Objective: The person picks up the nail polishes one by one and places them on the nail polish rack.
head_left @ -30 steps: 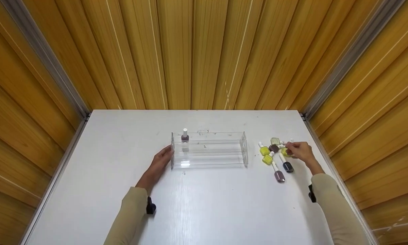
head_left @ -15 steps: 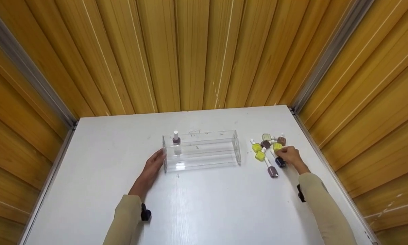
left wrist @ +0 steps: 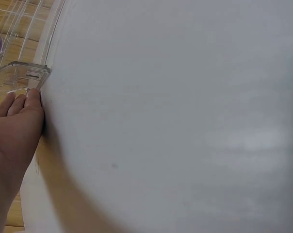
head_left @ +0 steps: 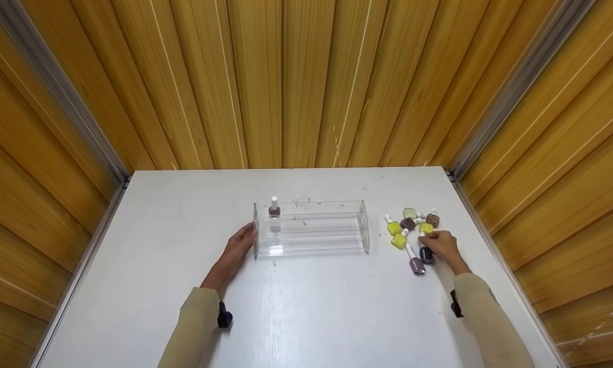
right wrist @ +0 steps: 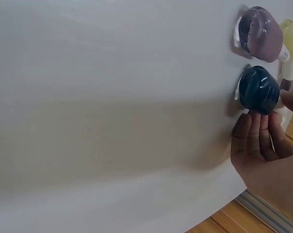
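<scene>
A clear acrylic tiered rack [head_left: 311, 234] stands mid-table, with one dark purple nail polish bottle [head_left: 274, 211] upright at the left of its back tier. My left hand [head_left: 239, 246] rests at the rack's left end panel; in the left wrist view its extended fingers [left wrist: 33, 98] touch that panel. At the right, my right hand [head_left: 443, 245] pinches a dark blue nail polish bottle [right wrist: 258, 91] near its white cap, thumb on one side and fingers on the other. Right beside it lies a mauve nail polish bottle [head_left: 417, 266].
More nail polish bottles lie grouped beyond the right hand: yellow ones [head_left: 399, 241], a dark plum one [head_left: 407, 224], a pale one [head_left: 409, 212] and a brown glittery one [head_left: 432, 220]. Yellow wood-look panels [head_left: 306, 87] enclose the white table [head_left: 311, 317] at back and sides.
My right hand has moved from the back of the group toward me, onto the dark blue bottle, which has turned slightly. The left hand stays at the rack; the head view shifts a little.
</scene>
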A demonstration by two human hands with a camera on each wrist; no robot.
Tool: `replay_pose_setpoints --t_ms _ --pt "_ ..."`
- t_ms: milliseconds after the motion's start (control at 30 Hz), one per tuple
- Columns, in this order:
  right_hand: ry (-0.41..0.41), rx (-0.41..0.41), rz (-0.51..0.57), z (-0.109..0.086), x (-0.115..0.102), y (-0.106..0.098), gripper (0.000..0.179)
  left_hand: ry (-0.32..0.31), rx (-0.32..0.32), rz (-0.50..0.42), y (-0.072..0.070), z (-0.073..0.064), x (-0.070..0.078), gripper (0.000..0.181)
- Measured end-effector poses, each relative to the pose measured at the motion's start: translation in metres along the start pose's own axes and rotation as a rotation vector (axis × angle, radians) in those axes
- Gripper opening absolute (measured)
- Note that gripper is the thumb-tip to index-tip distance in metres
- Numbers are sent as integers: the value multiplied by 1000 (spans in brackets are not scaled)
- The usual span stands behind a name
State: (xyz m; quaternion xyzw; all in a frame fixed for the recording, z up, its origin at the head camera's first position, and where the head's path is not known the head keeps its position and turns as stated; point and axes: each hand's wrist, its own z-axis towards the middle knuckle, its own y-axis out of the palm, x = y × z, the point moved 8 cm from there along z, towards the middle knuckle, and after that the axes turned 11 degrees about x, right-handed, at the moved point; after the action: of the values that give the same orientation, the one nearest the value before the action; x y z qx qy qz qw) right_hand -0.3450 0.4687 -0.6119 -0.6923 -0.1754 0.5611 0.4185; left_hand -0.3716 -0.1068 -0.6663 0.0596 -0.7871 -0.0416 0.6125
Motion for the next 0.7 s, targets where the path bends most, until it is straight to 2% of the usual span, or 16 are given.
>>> replay_pose_setpoints --t_ms 167,400,533,700 --pt "80 38 108 3 1 -9 53 -6 -9 21 1 1 2 60" --pt "141 56 375 8 -16 -17 48 9 -6 14 -4 -1 4 62" --pt "132 51 455 9 -32 -20 52 -2 0 37 -5 -2 3 63" --pt "64 45 447 5 -55 -20 51 -14 -12 29 -2 -2 0 62"
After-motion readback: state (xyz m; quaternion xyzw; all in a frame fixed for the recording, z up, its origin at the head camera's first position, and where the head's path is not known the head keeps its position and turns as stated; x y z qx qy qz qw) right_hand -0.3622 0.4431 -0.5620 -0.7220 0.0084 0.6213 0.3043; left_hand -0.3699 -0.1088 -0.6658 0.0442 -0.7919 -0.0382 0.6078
